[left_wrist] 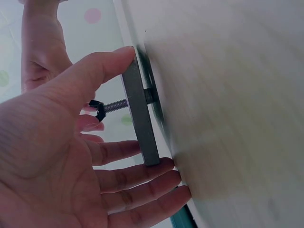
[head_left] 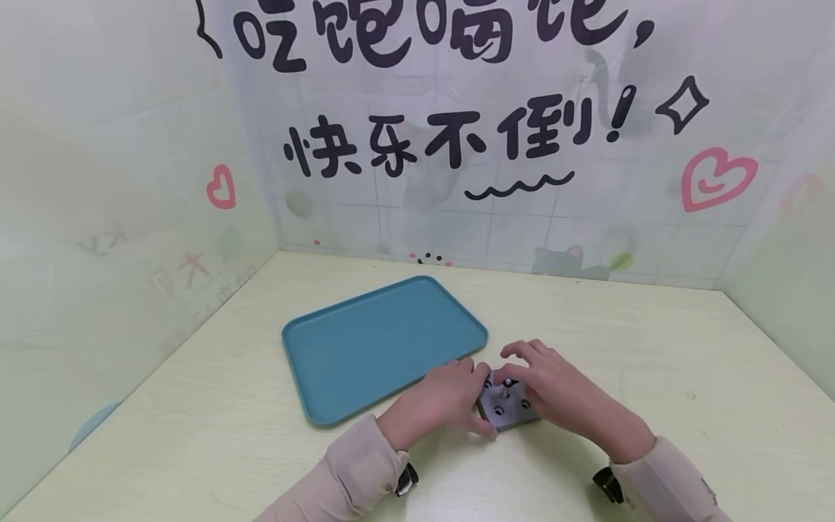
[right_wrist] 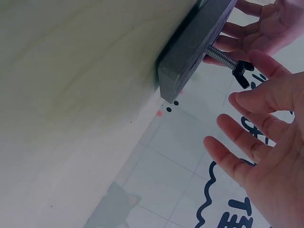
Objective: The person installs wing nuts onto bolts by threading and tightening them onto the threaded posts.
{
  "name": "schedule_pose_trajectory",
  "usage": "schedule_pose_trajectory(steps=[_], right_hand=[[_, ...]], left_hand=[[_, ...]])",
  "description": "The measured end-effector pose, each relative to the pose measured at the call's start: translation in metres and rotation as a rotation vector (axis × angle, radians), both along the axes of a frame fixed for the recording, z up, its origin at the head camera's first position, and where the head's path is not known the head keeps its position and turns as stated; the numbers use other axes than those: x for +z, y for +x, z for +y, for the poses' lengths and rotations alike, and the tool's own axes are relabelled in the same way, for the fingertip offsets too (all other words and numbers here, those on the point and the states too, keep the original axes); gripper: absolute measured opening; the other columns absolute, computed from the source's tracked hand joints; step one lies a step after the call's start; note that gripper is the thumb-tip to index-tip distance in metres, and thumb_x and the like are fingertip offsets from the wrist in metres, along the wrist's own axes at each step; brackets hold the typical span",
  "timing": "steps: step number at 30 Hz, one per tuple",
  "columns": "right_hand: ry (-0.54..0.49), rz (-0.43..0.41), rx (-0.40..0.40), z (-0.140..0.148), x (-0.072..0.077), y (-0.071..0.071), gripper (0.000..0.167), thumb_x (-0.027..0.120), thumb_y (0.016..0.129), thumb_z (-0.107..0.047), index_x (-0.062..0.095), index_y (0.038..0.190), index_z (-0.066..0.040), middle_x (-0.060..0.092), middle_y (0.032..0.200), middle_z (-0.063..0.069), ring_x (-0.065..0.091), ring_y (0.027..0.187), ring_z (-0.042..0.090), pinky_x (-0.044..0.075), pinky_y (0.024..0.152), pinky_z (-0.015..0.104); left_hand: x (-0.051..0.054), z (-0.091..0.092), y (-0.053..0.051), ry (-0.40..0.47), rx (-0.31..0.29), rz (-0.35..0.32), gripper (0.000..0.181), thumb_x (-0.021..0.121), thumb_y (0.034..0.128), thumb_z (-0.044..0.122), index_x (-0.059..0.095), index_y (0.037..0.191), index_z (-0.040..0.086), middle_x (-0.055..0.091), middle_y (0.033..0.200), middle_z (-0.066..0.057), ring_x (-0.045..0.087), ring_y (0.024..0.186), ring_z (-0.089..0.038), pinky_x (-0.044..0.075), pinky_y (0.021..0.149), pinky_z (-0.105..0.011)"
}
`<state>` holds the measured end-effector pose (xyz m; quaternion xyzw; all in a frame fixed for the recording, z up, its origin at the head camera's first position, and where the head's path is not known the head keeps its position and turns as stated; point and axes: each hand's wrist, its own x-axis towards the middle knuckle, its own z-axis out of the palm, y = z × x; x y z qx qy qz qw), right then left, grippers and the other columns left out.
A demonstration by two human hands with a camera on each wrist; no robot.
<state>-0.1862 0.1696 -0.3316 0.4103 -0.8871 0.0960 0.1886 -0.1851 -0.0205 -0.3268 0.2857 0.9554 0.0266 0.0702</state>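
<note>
A grey metal plate (head_left: 514, 416) with several holes lies low over the table, right of the tray's near corner. My left hand (head_left: 445, 397) grips its left side; in the left wrist view thumb and fingers hold opposite edges of the plate (left_wrist: 140, 116). A threaded screw with a black wing head (left_wrist: 99, 109) runs through the plate, its other end showing beneath. My right hand (head_left: 564, 391) is over the plate's right side. In the right wrist view its bent, spread fingers surround the black wing head (right_wrist: 243, 74), with no clear grip on it.
A blue tray (head_left: 385, 337) lies on the pale table (head_left: 652, 348) at the left, behind my left hand, its near right side close to the plate. Printed sheets (head_left: 404, 217) stand along the back and both sides.
</note>
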Motion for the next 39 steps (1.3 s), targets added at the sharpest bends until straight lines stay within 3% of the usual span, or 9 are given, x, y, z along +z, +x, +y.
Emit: schedule_pose_trajectory(steps=[13, 24, 30, 34, 39], right_hand=[[-0.012, 0.004, -0.081, 0.0008, -0.0009, 0.0009, 0.021, 0.071, 0.077, -0.011, 0.062, 0.096, -0.014, 0.056, 0.106, 0.001, 0.051, 0.094, 0.017, 0.045, 0.077, 0.035], [-0.007, 0.022, -0.164, -0.0009, 0.0005, 0.0037, 0.016, 0.072, 0.080, -0.026, 0.058, 0.077, -0.018, 0.057, 0.095, -0.002, 0.050, 0.087, 0.016, 0.041, 0.070, 0.031], [-0.031, 0.025, -0.143, 0.0016, 0.0000, 0.0021, 0.019, 0.073, 0.078, -0.024, 0.058, 0.087, -0.016, 0.057, 0.097, -0.003, 0.050, 0.087, 0.015, 0.040, 0.070, 0.030], [-0.047, -0.017, -0.077, 0.0032, 0.0005, 0.0011, 0.021, 0.066, 0.078, -0.006, 0.060, 0.095, -0.016, 0.057, 0.104, -0.002, 0.050, 0.094, 0.016, 0.043, 0.076, 0.035], [-0.028, -0.028, -0.039, 0.0017, 0.0010, 0.0008, 0.042, 0.055, 0.074, 0.011, 0.064, 0.100, -0.020, 0.058, 0.109, 0.003, 0.052, 0.096, 0.020, 0.044, 0.078, 0.038]], left_hand=[[0.0013, 0.0004, 0.0008, 0.007, 0.006, 0.005, 0.080, 0.074, 0.0688, 0.056, 0.047, 0.128, 0.011, 0.055, 0.105, -0.004, 0.050, 0.087, -0.015, 0.046, 0.071, -0.030], [0.0020, 0.0001, 0.0011, 0.007, 0.003, 0.001, 0.080, 0.074, 0.0693, 0.056, 0.047, 0.129, 0.010, 0.055, 0.107, -0.004, 0.051, 0.088, -0.015, 0.046, 0.073, -0.029], [0.0014, 0.0003, 0.0013, 0.008, 0.005, 0.004, 0.080, 0.074, 0.0689, 0.056, 0.047, 0.129, 0.010, 0.056, 0.107, -0.004, 0.051, 0.089, -0.015, 0.046, 0.072, -0.029], [0.0017, 0.0000, 0.0017, 0.011, 0.003, 0.007, 0.080, 0.074, 0.0689, 0.056, 0.047, 0.129, 0.010, 0.055, 0.106, -0.004, 0.051, 0.089, -0.015, 0.046, 0.072, -0.030], [0.0018, -0.0004, 0.0019, 0.009, -0.001, 0.009, 0.080, 0.074, 0.0692, 0.056, 0.047, 0.129, 0.010, 0.056, 0.107, -0.004, 0.052, 0.090, -0.016, 0.047, 0.073, -0.031]])
